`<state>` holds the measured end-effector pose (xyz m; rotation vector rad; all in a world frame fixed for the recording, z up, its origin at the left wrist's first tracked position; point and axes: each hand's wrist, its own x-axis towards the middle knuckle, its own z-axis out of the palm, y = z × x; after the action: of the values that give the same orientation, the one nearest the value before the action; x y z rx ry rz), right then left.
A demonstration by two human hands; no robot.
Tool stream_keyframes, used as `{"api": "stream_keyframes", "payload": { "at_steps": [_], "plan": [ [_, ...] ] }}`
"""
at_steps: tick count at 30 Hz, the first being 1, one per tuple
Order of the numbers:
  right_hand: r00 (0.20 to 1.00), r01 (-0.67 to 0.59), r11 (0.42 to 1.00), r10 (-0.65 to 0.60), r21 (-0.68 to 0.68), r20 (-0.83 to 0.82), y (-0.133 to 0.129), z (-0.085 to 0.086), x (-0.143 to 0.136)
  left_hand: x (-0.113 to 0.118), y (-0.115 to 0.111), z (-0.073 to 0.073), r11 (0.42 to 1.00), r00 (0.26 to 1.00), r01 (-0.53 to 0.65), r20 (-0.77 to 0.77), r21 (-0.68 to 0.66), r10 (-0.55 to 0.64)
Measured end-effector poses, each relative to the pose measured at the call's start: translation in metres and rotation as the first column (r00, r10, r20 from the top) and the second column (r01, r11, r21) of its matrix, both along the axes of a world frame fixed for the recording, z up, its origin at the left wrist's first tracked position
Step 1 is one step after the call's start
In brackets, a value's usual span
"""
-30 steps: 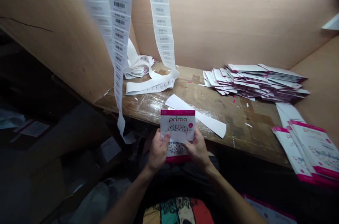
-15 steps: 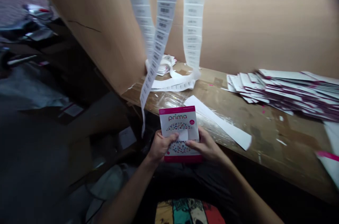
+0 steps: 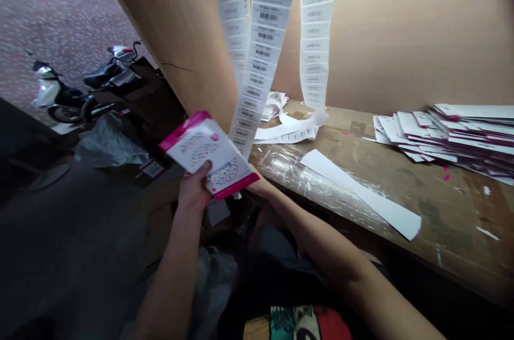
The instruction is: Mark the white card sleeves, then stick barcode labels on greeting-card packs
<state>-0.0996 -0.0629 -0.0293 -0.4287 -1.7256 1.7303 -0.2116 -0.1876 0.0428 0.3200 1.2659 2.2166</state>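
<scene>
A flat white package with pink edges and coloured dots (image 3: 225,152) is in my left hand (image 3: 195,187), tilted, out past the table's left end. The left thumb presses on its front face; the other fingers are behind it. My right hand (image 3: 257,181) reaches behind the package's lower right corner, and its fingers are hidden there. Close by hangs a long strip of barcode labels (image 3: 263,53), whose lower end passes behind the package. I cannot tell whether the right hand touches the strip.
More label strip (image 3: 315,35) hangs behind and loops onto the brown table (image 3: 349,142). White paper strips (image 3: 361,193) lie near the table's front edge. To the right is a stack of flat white and pink packages (image 3: 450,134). Motorbikes (image 3: 108,72) and a plastic bag (image 3: 112,139) are at left.
The package has moved left and up and turned at an angle. My right hand has left its front face and gone behind it, near the label strip. The view has swung left.
</scene>
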Motion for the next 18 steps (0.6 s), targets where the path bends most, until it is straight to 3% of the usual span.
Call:
{"api": "stream_keyframes", "payload": {
  "at_steps": [2,4,5,9,13,18],
  "plan": [
    [0.986,-0.164,0.986,0.162,-0.033,-0.049,-0.002,-0.002,0.037,0.01,0.011,-0.004,0.964,0.967,0.254,0.007,-0.075,-0.254],
    [0.981,-0.191,0.977,0.187,-0.098,-0.049,-0.005,-0.005,0.074,0.025,0.026,-0.006,0.883,0.889,0.458,0.027,-0.106,-0.458],
    [0.985,-0.173,0.976,0.17,-0.133,-0.034,-0.008,-0.006,0.089,0.033,0.036,-0.006,0.863,0.868,0.496,0.029,-0.097,-0.495],
    [0.993,-0.115,0.968,0.115,-0.222,-0.011,-0.029,-0.014,0.129,0.051,0.086,0.006,0.939,0.938,0.345,0.017,0.006,-0.345],
    [0.998,0.046,0.973,-0.055,-0.226,-0.036,-0.047,-0.023,0.157,0.048,0.131,0.022,0.968,0.969,0.246,0.01,0.044,-0.247],
    [0.99,0.127,0.948,-0.137,-0.293,-0.014,-0.056,-0.015,0.19,0.046,0.154,0.03,0.977,0.978,0.204,0.038,0.057,-0.207]
  ]
}}
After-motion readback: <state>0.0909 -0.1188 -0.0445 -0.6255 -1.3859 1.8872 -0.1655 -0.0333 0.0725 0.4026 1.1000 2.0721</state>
